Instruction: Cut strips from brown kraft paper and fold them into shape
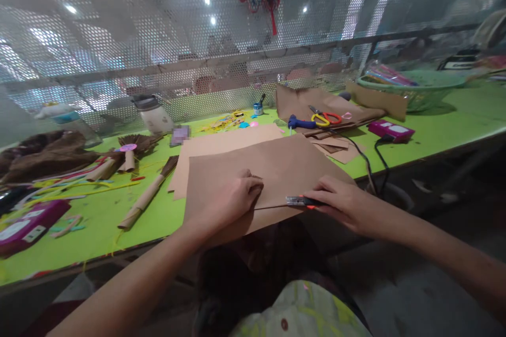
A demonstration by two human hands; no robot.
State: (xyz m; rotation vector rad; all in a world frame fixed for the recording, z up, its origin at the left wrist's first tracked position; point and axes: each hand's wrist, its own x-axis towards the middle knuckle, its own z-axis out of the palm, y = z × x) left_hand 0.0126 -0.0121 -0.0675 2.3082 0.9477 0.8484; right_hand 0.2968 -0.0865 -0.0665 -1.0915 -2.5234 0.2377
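Note:
A large sheet of brown kraft paper [276,168] lies folded on the green table [98,221], overhanging its near edge. My left hand [229,197] presses down on the paper near the fold, fingers curled. My right hand [340,202] grips a utility knife [300,201] with a metal blade and red body. The blade lies along the fold line, pointing toward my left hand. A second brown sheet [221,145] lies underneath, further back.
Rolled paper brooms [146,197] and yellow strips lie at the left. A blue glue gun [300,122], red-and-yellow scissors [326,117] and brown paper scraps sit at the back right. Two purple boxes [389,130] [27,224], a green basin [419,89] and a perforated metal screen [158,37] are behind.

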